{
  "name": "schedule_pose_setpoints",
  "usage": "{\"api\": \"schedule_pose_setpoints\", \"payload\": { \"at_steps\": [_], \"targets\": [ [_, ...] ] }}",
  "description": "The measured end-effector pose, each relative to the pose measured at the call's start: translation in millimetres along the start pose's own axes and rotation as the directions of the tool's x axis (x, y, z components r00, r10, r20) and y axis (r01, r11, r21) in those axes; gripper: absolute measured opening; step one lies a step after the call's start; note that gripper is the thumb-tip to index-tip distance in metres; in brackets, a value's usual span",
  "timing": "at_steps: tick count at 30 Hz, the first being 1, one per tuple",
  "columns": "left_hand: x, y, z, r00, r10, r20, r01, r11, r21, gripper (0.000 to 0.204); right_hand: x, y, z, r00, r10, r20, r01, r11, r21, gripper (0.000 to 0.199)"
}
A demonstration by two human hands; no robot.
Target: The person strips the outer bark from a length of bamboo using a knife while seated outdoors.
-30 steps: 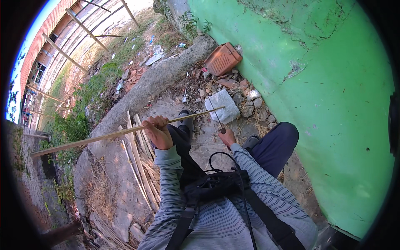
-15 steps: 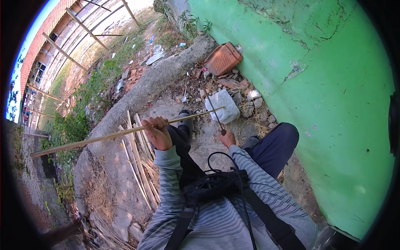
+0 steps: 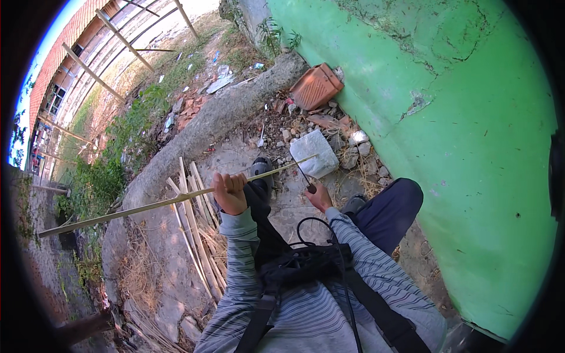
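My left hand is closed round a long, thin bamboo strip. The strip slants from the far left up to the right, its tip appearing over a pale whitish block on the ground. In my right hand is the dark handle of a narrow-bladed knife. Its blade points up and to the left and crosses the strip close to the tip; whether the edge presses into it I cannot tell. Below my left hand, several more split bamboo strips lie in a loose pile.
A green wall rises along the right. An orange clay planter lies tilted at its foot, with rubble around it. A low concrete ridge curves across the left. My bent knees flank the work, and a black cable loops near my waist.
My left hand has shifted slightly right and down with the bamboo strip. The knife has tilted further left, its blade now lower, and my right hand has turned slightly.
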State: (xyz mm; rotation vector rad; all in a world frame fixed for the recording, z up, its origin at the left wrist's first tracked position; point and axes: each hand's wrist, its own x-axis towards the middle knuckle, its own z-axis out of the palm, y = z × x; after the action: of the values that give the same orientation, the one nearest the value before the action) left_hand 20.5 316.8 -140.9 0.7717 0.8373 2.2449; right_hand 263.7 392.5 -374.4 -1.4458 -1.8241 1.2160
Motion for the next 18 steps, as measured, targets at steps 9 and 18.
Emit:
{"api": "schedule_pose_setpoints", "payload": {
  "at_steps": [9,18],
  "targets": [
    [0,5,8,0.992,-0.097,0.077,0.102,0.994,-0.051,0.05,-2,12,-4,0.976,0.216,-0.034,-0.218,0.971,-0.093,0.032],
    [2,1,8,0.996,-0.081,-0.024,0.081,0.996,-0.028,0.049,-7,-8,2,0.987,0.155,-0.053,-0.16,0.979,-0.122,0.029]
  ]
}}
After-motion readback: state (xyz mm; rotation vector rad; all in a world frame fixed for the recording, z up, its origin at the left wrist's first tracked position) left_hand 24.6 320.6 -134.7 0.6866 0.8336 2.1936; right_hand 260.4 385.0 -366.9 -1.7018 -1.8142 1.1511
